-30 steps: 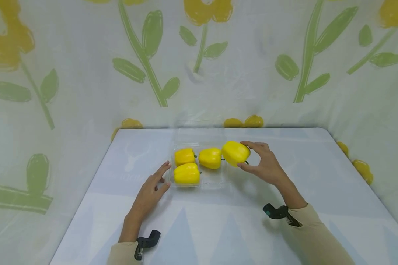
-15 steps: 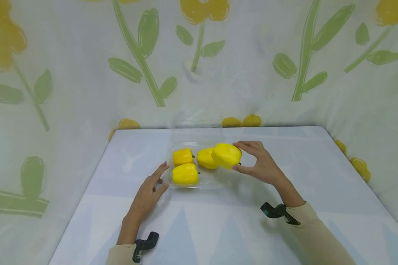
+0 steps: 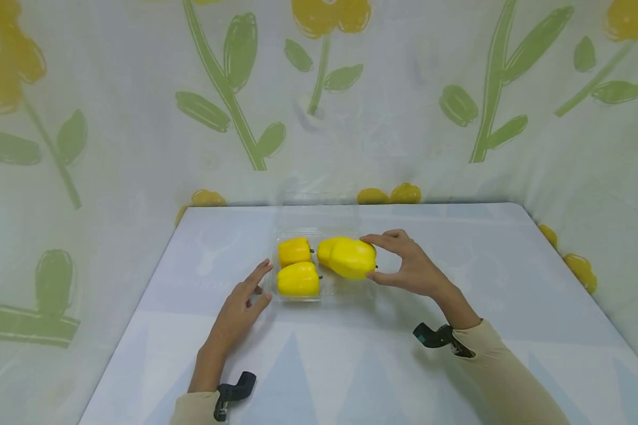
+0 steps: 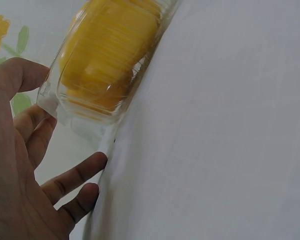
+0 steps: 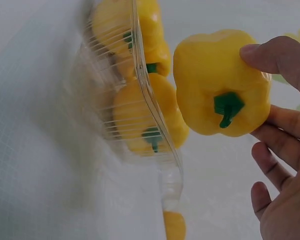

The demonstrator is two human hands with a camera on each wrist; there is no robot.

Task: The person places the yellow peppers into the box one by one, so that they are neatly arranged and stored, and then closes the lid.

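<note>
Between thumb and fingertips, my right hand (image 3: pixel 412 268) holds a yellow bell pepper (image 3: pixel 353 258) by its stem end, over the right side of a clear plastic container (image 3: pixel 340 290). In the right wrist view this bell pepper (image 5: pixel 215 75) shows a green stem and sits above the container's rim. Three more yellow bell peppers lie inside: one at the back left (image 3: pixel 295 252), one at the front left (image 3: pixel 298 280), and one at the back right (image 3: pixel 324 249), partly hidden by the held one. My left hand (image 3: pixel 239 313), fingers spread, rests against the container's left side.
The container's clear lid (image 3: pixel 319 215) stands raised at its back. All this is on a pale table (image 3: pixel 319 366) with printed triangles. A flower-printed curtain (image 3: pixel 383 130) hangs behind the table's far edge.
My right hand has moved left with the bell pepper, bringing it over the container and partly in front of the back-right one. My left hand stays about where it was.
</note>
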